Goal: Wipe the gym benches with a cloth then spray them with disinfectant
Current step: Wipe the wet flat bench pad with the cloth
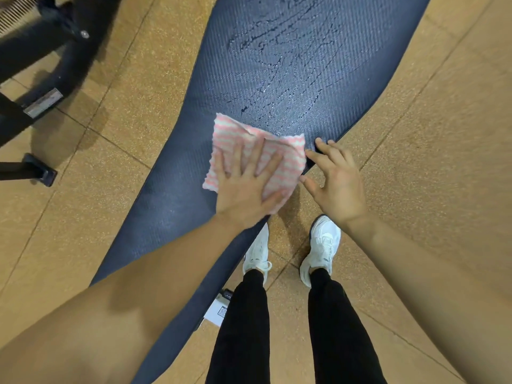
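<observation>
A dark navy padded gym bench [177, 189] runs diagonally from the lower left to the top right. Its far half glistens with wet streaks. A pink-and-white striped cloth [288, 159] lies flat on the pad near its right edge. My left hand [246, 184] presses on the cloth with straight, spread fingers. My right hand [336, 178] is beside the cloth, fingers spread, its fingertips touching the bench's right edge. No spray bottle is in view.
The floor [415, 162] is tan speckled rubber tile. Black metal equipment frames [41, 101] stand at the upper left. My legs in black trousers and white shoes [322, 245] stand right of the bench. A white label [220, 311] shows under the pad.
</observation>
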